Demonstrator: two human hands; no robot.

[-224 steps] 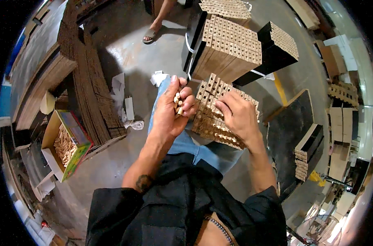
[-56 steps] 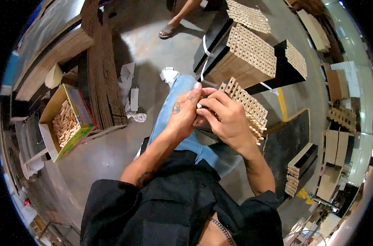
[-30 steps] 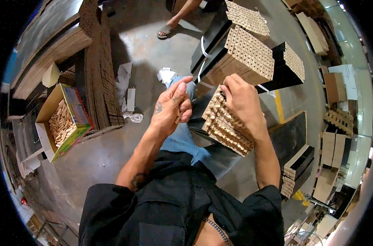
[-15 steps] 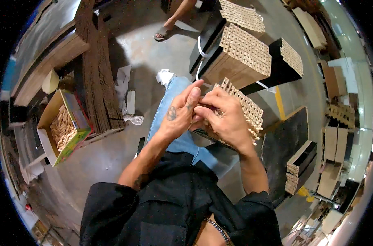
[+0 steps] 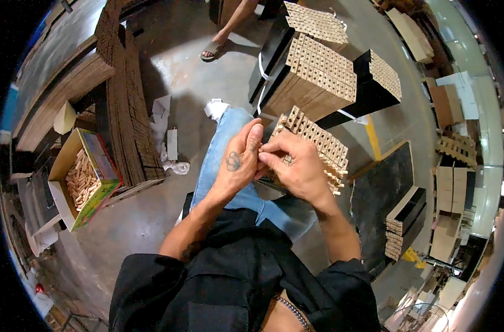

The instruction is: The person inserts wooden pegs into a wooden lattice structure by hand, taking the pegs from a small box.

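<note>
My left hand (image 5: 237, 161) is held in front of my lap, thumb up, with its fingers curled inward and mostly hidden. Against its palm side, the thumb and forefinger of my right hand (image 5: 301, 172) close in a pinch. Whatever lies between the two hands is too small and covered to make out. Just beyond my right hand stands a stack of drilled boards (image 5: 317, 134), its edges full of round holes. Pale wooden dowels (image 5: 339, 185) stick out of its near right end.
An open carton (image 5: 63, 193) of loose wooden dowels (image 5: 83, 180) stands at left beside stacked dark boards (image 5: 131, 116). Strapped bundles of drilled boards (image 5: 313, 77) stand ahead. A black panel (image 5: 382, 182) and a smaller board stack (image 5: 406, 224) are at right. Another person's foot (image 5: 210, 51) is at the far side.
My right hand has shifted slightly left and its fingertips have drawn together in a pinch at the left palm. The whole view has shifted a little.
</note>
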